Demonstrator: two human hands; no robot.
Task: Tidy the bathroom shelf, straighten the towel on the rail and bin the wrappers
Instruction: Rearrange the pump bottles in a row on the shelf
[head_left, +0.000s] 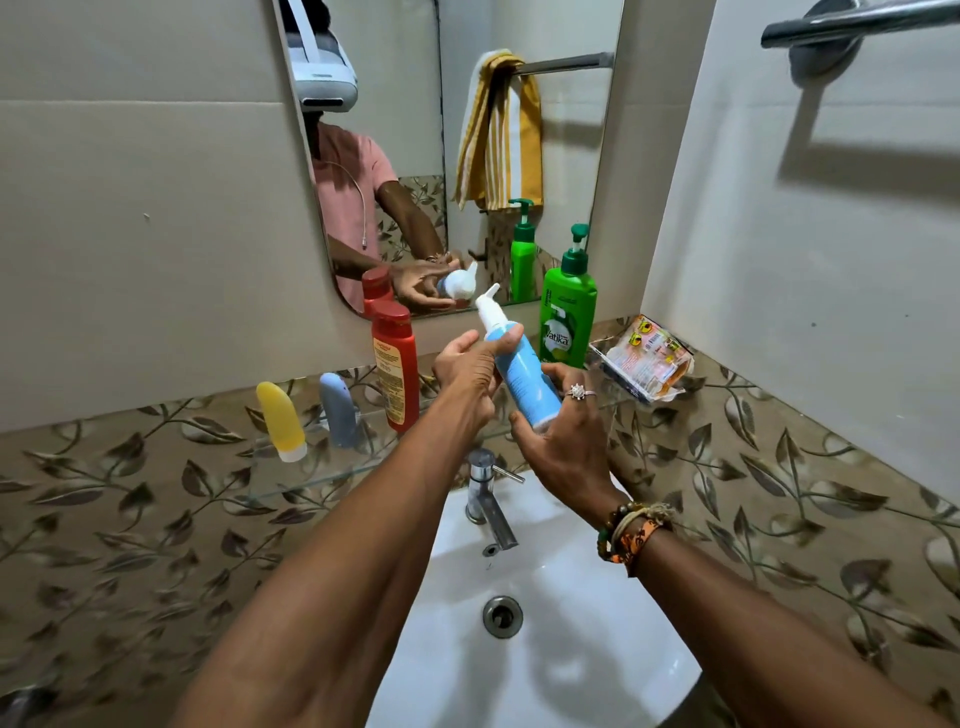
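A blue pump bottle (522, 376) is held tilted above the glass shelf (311, 479), where a yellow tube (280, 421) and grey tube (337, 410) stand cap-down, a red bottle (396, 369) and green pump bottle (566, 322) stand upright, and a crumpled wrapper (647, 358) lies at the right end; in the mirror a yellow-striped towel (498, 130) hangs bunched

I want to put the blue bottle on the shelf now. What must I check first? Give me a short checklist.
1. Grip on blue bottle: ok, left hand and right hand both hold it.
2. Pump cap in place: ok.
3. Free spot on shelf between red bottle and green bottle: cannot tell, the hands hide it.
4. Wrappers binned: not ok, they lie right of the green bottle.
5. Towel straight: not ok, bunched at the end of the rail in the mirror.
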